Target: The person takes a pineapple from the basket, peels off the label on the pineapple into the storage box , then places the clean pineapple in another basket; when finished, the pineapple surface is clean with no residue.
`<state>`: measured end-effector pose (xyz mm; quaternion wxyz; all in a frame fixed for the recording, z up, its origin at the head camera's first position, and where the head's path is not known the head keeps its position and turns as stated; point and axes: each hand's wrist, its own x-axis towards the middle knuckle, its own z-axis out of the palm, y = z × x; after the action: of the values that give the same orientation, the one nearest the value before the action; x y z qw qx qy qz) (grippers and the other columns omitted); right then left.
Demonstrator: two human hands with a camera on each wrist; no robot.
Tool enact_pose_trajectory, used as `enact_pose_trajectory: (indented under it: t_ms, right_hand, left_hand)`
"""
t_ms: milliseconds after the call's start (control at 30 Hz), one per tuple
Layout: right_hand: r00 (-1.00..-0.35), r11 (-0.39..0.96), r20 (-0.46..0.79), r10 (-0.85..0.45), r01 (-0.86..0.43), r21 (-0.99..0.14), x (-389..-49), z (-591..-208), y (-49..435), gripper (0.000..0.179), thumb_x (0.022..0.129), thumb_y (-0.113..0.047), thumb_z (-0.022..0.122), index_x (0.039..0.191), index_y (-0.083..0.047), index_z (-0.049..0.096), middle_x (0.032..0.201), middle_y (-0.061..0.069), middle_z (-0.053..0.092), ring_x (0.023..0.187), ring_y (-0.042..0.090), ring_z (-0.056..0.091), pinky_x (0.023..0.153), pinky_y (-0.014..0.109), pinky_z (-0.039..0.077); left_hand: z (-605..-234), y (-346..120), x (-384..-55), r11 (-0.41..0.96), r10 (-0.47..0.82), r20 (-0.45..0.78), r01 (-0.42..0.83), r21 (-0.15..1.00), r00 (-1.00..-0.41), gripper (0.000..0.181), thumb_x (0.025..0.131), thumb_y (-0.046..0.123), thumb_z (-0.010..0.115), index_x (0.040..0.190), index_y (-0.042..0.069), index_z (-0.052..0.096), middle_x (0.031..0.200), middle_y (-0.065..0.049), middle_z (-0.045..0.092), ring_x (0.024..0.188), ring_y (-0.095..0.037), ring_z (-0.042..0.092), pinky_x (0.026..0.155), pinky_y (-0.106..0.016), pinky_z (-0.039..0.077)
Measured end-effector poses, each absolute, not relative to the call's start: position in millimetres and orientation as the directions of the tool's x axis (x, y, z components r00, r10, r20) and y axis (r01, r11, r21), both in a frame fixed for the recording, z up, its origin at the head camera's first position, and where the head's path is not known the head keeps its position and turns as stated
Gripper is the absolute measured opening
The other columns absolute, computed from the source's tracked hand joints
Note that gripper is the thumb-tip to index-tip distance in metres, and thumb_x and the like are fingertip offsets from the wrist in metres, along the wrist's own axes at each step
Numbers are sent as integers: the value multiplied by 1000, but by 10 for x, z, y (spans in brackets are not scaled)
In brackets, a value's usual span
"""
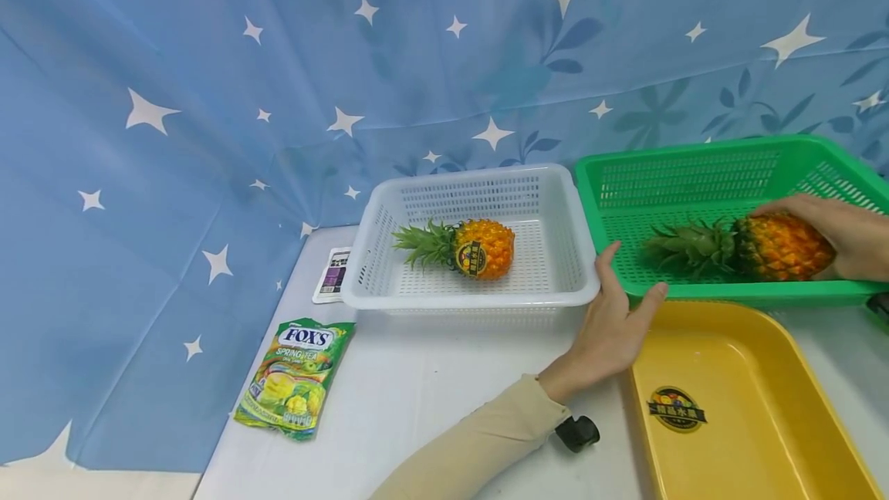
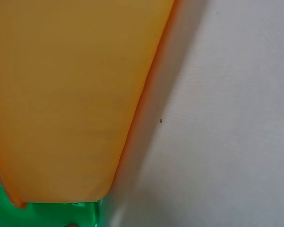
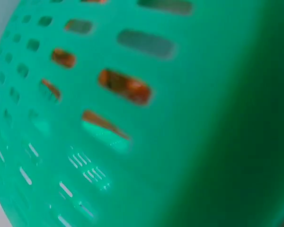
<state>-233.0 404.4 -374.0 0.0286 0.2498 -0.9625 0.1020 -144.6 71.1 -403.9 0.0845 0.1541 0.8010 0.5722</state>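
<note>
In the head view, my right hand grips the fruit end of a pineapple lying inside the green basket, its leafy crown pointing left. Through the slots of the green wall in the right wrist view, orange bits of the pineapple show. My left hand is at the near left corner of the green basket, thumb and index finger spread, beside the white basket's right end. A second pineapple with a round label lies in that white basket, crown to the left.
A yellow tray with a fruit sticker sits in front of the green basket; its outer side fills much of the left wrist view. A green candy bag and a small white packet lie left. A blue star-patterned curtain hangs behind.
</note>
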Motion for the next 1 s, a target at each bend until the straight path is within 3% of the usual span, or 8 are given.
enact_pose_trajectory:
  t_ms: [133, 200, 267, 400, 600, 700, 933, 1000]
  right_hand:
    - [-871, 855, 85, -483, -490, -171, -2305, -3707, 4058, 106, 38, 14, 100, 132, 8, 50, 117, 32, 55, 99, 51, 59, 71, 60, 58]
    - [-860, 846, 101, -499, -510, -158, -2296, -3689, 4057, 101, 40, 12, 100, 129, 7, 54, 116, 29, 57, 97, 47, 60, 68, 52, 59]
    - [-848, 836, 120, -516, -529, -144, -2286, -3669, 4050, 97, 41, 10, 101, 127, 6, 57, 115, 27, 59, 97, 44, 60, 65, 48, 58]
    - [-854, 844, 115, -508, -520, -129, -2258, -3632, 4017, 89, 47, 3, 102, 125, 8, 60, 115, 28, 60, 98, 45, 60, 70, 55, 56]
    - [-894, 884, 12, -449, -446, -141, -2235, -3568, 3970, 84, 64, -14, 100, 131, 12, 58, 120, 34, 57, 98, 44, 60, 71, 53, 54]
    - [-896, 888, 14, -443, -441, -134, -2231, -3556, 3961, 84, 62, -14, 101, 130, 11, 59, 118, 33, 58, 97, 45, 61, 71, 55, 55]
    - [-872, 865, 106, -478, -488, -116, -2194, -3591, 3963, 81, 53, -6, 102, 123, 5, 62, 111, 27, 60, 92, 43, 62, 70, 58, 55]
    - [-862, 857, 133, -489, -503, -114, -2184, -3600, 3959, 81, 51, -5, 103, 121, 3, 63, 109, 24, 61, 91, 40, 62, 69, 55, 55]
  left_hand:
    - [-4042, 720, -1436, 312, 334, 54, 165, 936, -941, 72, 110, 51, 47, 163, 40, 0, 111, -16, 72, 99, -20, 72, 94, -33, 54]
    - [-4044, 725, -1430, 320, 327, 60, 171, 932, -943, 72, 109, 52, 46, 163, 39, 1, 137, -21, 64, 121, -23, 66, 103, -37, 52]
    - [-4048, 729, -1430, 321, 323, 65, 174, 931, -944, 71, 109, 53, 46, 163, 39, 1, 149, -22, 55, 131, -25, 60, 107, -38, 50]
    - [-4065, 730, -1433, 313, 324, 73, 180, 933, -943, 71, 109, 53, 46, 163, 38, 2, 147, -23, 56, 131, -26, 60, 107, -38, 50]
    - [-4076, 723, -1434, 313, 325, 82, 189, 931, -942, 72, 109, 52, 47, 164, 37, 3, 135, -21, 64, 124, -24, 64, 104, -37, 51]
    - [-4075, 716, -1440, 311, 331, 81, 190, 931, -940, 72, 109, 52, 47, 164, 37, 2, 116, -16, 69, 112, -21, 68, 100, -35, 52]
    - [-4065, 713, -1441, 308, 333, 78, 186, 933, -940, 72, 109, 51, 47, 164, 37, 3, 109, -12, 70, 115, -21, 68, 103, -37, 52]
    - [-4068, 713, -1439, 304, 334, 74, 182, 935, -940, 72, 109, 51, 48, 163, 38, 2, 98, -5, 70, 108, -19, 69, 102, -37, 52]
